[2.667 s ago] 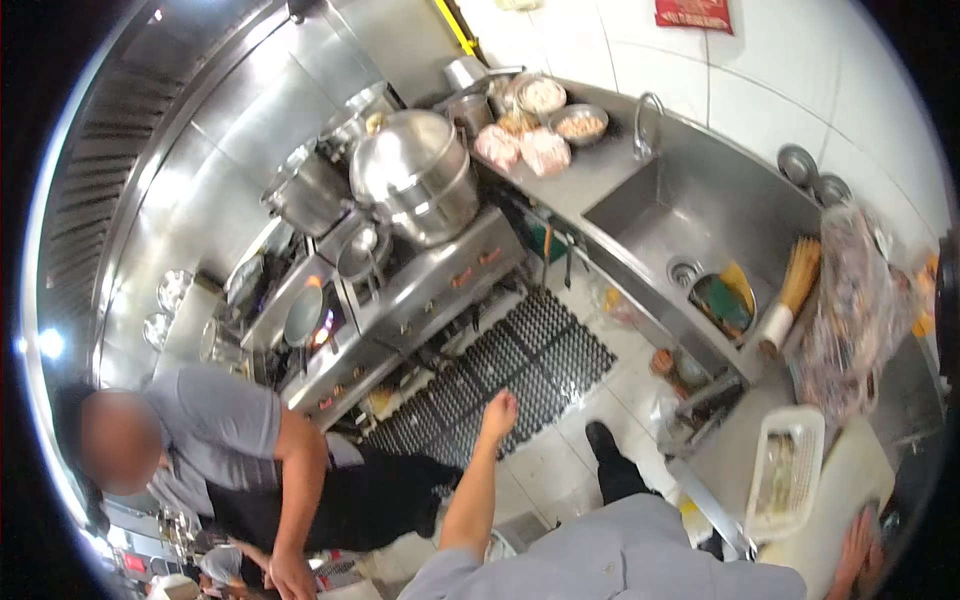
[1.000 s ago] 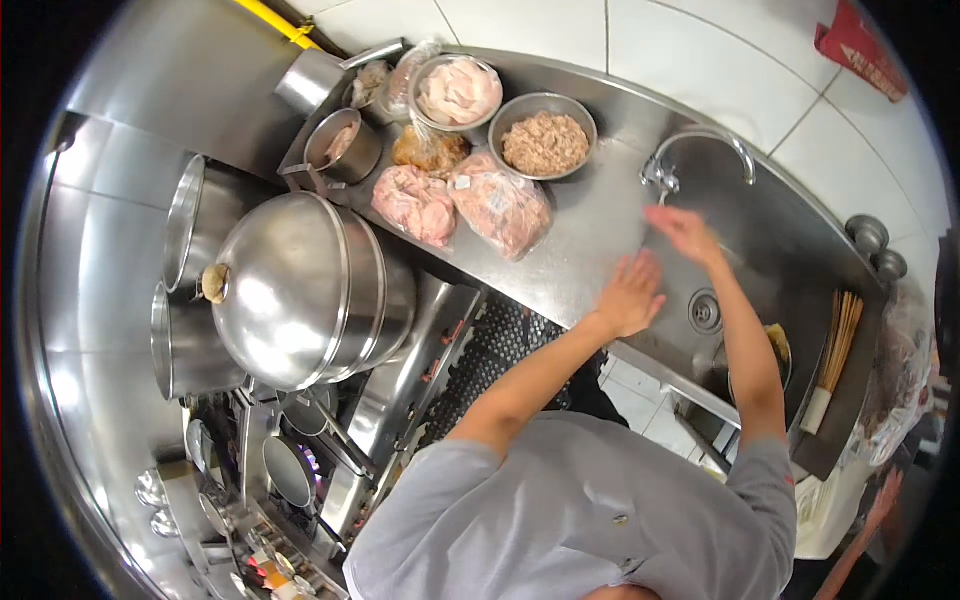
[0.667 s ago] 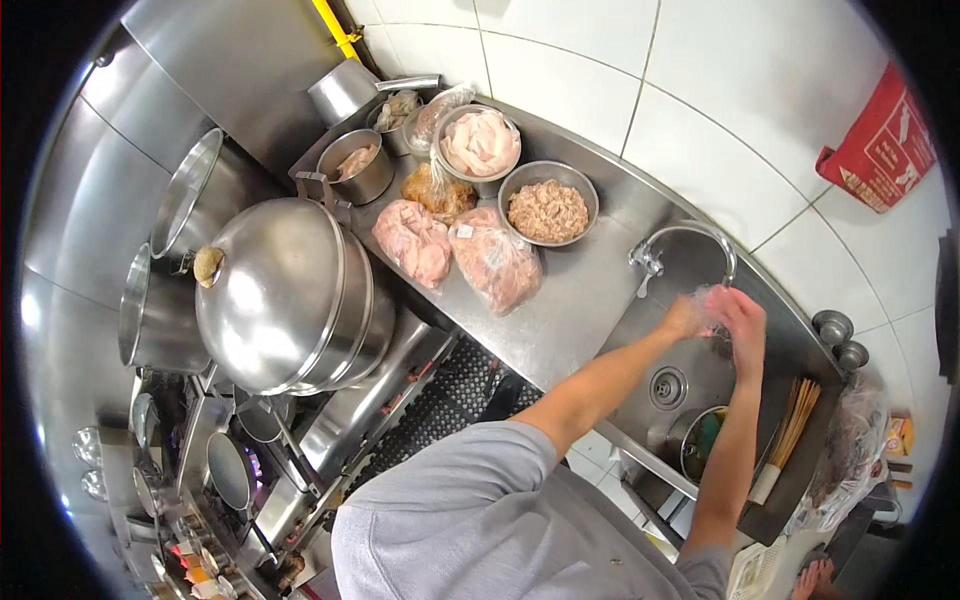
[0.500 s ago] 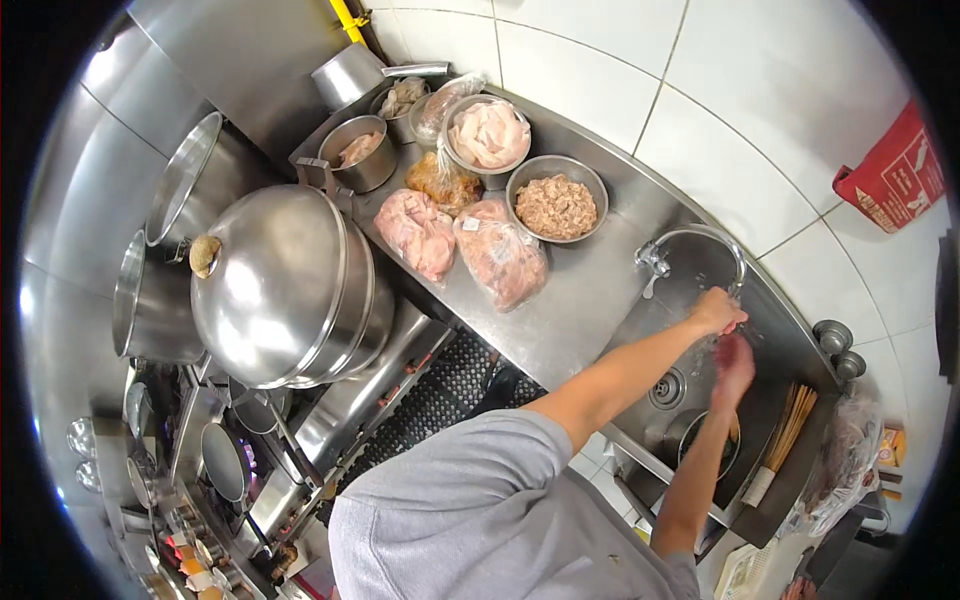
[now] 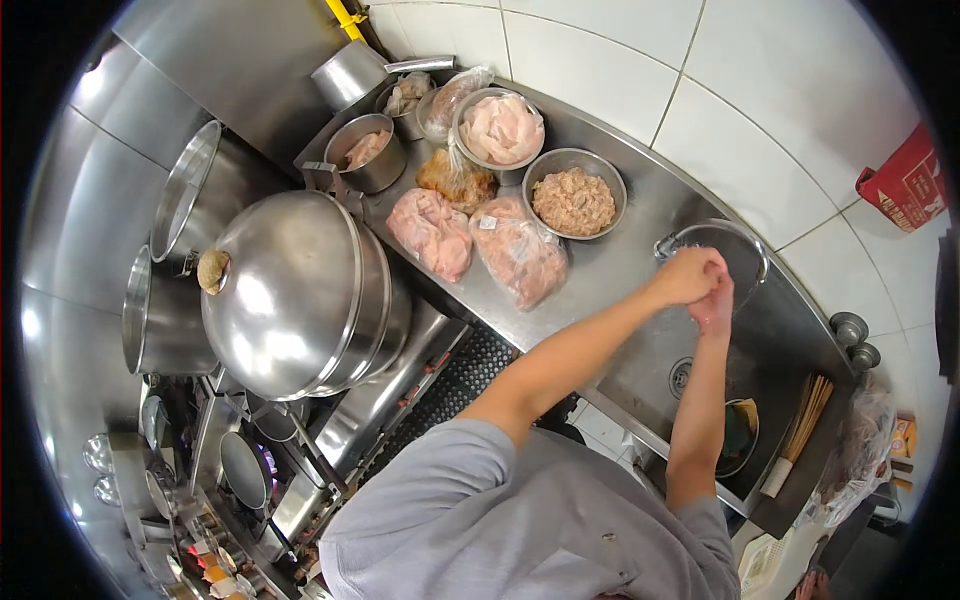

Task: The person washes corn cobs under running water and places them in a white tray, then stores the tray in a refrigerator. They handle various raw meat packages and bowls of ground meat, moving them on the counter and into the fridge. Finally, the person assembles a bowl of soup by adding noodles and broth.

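My left hand [image 5: 688,274] and my right hand [image 5: 712,302] are pressed together above the steel sink [image 5: 655,365]. Curled fingers of the left close over the right hand, whose own fingers are mostly hidden. Wet skin shows on the right hand, and no object is visible between the two. Just beyond them arches the metal faucet [image 5: 722,226], its spout to the right of my hands. The drain [image 5: 681,377] lies below, left of my right forearm.
Left of the sink stand a bowl of minced meat [image 5: 574,200], a bowl of pale meat slices [image 5: 500,130] and bagged meat [image 5: 518,255]. A big domed steamer [image 5: 285,300] sits farther left. Wooden sticks [image 5: 800,430] and a pot [image 5: 740,435] occupy the sink's right end.
Both hands have shifted left, away from the faucet's spout, and the right has come up against the left. The whole view has shifted slightly, uncovering more of the pot in the sink.
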A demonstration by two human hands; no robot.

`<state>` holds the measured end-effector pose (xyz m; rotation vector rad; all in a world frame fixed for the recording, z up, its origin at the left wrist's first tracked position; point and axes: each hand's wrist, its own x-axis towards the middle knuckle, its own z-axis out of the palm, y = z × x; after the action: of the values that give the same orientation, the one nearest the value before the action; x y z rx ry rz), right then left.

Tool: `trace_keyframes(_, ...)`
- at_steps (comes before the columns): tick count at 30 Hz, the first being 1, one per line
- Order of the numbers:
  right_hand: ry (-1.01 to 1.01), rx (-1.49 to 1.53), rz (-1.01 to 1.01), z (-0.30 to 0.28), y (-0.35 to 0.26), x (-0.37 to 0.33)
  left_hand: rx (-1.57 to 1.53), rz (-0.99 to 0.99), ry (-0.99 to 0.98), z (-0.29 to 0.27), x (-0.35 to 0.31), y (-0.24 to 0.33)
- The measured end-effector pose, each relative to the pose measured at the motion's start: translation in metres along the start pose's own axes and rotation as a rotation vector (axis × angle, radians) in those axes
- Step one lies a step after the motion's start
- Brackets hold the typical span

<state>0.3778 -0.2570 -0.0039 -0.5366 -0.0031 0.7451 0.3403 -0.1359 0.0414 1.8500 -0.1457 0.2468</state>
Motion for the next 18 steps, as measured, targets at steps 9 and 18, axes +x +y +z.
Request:
trace_keyframes(9, 0.547, -1.622, -0.04, -0.204, 0.075, -0.051, 0.014, -0.188, 0.005, -0.079, -0.081, -0.074)
trace_keyframes(18, 0.513, -1.012, -0.267, 0.039, 0.112, 0.006, 0.755, -0.126, 0.49, -0.238, -0.053, -0.088)
